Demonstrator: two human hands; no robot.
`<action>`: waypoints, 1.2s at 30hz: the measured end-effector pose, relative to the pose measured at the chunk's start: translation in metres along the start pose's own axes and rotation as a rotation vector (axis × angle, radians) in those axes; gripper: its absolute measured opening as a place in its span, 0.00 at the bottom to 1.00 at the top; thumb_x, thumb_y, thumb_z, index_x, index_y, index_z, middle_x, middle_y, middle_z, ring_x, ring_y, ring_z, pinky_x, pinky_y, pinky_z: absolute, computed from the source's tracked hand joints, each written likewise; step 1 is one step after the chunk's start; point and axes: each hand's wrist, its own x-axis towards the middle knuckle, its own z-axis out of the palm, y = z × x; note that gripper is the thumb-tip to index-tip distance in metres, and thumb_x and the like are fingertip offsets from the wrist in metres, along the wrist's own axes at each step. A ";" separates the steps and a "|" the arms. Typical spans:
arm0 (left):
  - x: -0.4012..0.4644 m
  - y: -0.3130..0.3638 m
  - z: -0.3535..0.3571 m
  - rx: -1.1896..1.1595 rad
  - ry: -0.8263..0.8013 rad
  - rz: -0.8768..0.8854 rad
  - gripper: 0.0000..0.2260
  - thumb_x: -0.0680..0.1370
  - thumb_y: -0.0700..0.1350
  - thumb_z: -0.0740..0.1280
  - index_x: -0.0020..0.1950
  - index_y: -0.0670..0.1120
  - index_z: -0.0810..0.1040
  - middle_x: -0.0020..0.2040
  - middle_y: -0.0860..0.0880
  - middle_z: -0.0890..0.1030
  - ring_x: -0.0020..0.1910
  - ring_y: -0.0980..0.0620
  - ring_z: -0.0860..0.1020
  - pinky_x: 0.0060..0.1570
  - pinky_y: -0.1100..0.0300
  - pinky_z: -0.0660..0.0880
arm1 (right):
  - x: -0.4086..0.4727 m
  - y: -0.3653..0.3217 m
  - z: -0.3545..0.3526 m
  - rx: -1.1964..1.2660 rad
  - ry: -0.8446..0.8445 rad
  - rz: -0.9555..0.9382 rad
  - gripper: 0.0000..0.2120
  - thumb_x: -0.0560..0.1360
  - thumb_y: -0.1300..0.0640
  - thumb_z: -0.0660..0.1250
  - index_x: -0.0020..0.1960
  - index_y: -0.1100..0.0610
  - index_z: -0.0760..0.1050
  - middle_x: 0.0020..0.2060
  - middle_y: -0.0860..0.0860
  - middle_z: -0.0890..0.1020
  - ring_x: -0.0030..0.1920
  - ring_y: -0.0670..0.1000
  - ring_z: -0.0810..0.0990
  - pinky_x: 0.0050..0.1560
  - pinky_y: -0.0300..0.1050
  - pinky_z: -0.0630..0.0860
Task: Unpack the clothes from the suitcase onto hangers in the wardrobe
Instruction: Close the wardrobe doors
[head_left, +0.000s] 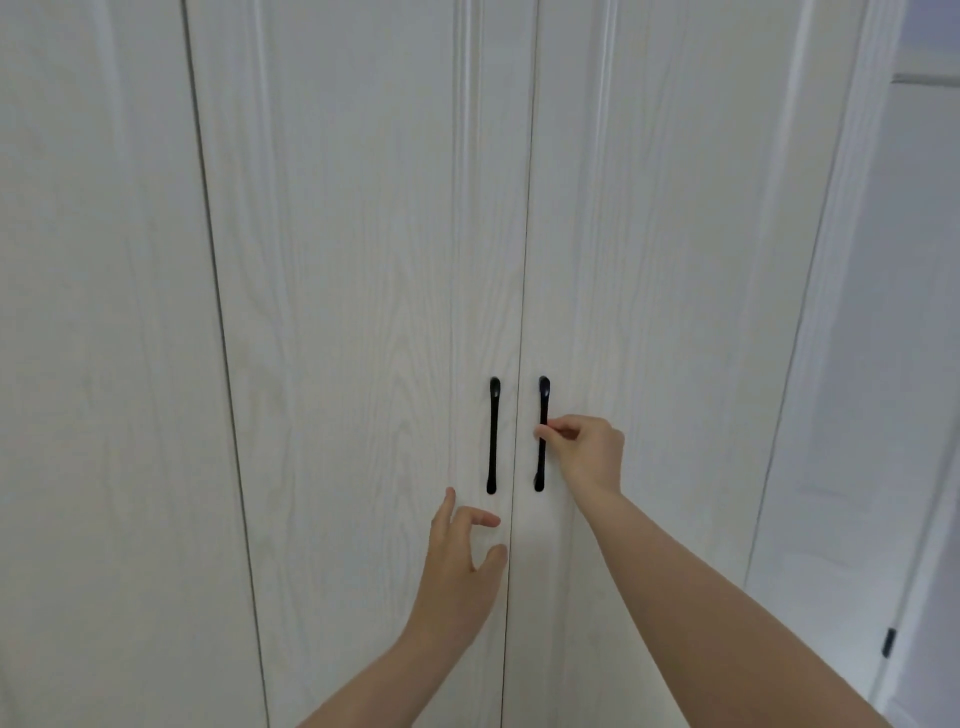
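Head view: we face the wardrobe (363, 260) square on, both white wood-grain doors closed and filling nearly the whole frame. The seam between the two middle doors runs top to bottom just right of center, leaning slightly left toward the bottom. Another door seam sits far left, and the wardrobe's right edge shows at the right side. Beyond that edge is a pale wall (883, 364), with a small dark fitting (889, 642) low near the right frame border.

Two black bar handles flank the middle seam, both with their long axis vertical, ends flared. The left handle (493, 435) sits on the left door just beside the seam. The right handle (542, 410) sits on the right door, same height, parallel to the first.

Our right hand (584, 453) comes in from the lower right, forearm crossing the right door. Its fingers are curled round the middle of the right handle, fingertips hooked behind the bar from the right side, so it covers the mid part of that bar.

Our left hand (457, 566) is below the left handle, not touching it. Fingers are spread and loosely bent, thumb out toward the seam, holding nothing. We cannot tell whether the fingertips touch the door face.

No clothes, suitcase or hangers in view; closed doors block the wardrobe interior.
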 end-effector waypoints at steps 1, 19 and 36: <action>-0.003 0.001 -0.001 0.002 -0.006 0.013 0.09 0.80 0.44 0.65 0.54 0.58 0.72 0.78 0.57 0.51 0.61 0.79 0.62 0.49 0.80 0.64 | -0.003 0.002 0.002 -0.010 0.010 0.013 0.07 0.73 0.54 0.75 0.49 0.56 0.86 0.41 0.48 0.87 0.39 0.41 0.80 0.38 0.22 0.69; -0.049 0.006 -0.029 -0.009 -0.194 0.087 0.13 0.77 0.40 0.65 0.40 0.58 0.79 0.58 0.64 0.77 0.58 0.73 0.71 0.58 0.63 0.73 | -0.099 0.049 -0.053 -0.266 -0.202 0.310 0.07 0.75 0.58 0.72 0.52 0.56 0.85 0.50 0.53 0.86 0.51 0.52 0.83 0.58 0.50 0.80; -0.134 0.017 0.042 -0.138 -0.570 0.072 0.13 0.75 0.37 0.63 0.40 0.55 0.78 0.54 0.60 0.81 0.58 0.66 0.76 0.55 0.69 0.70 | -0.252 0.066 -0.174 -0.299 0.031 0.586 0.06 0.73 0.56 0.73 0.50 0.52 0.85 0.43 0.47 0.85 0.45 0.47 0.81 0.52 0.44 0.80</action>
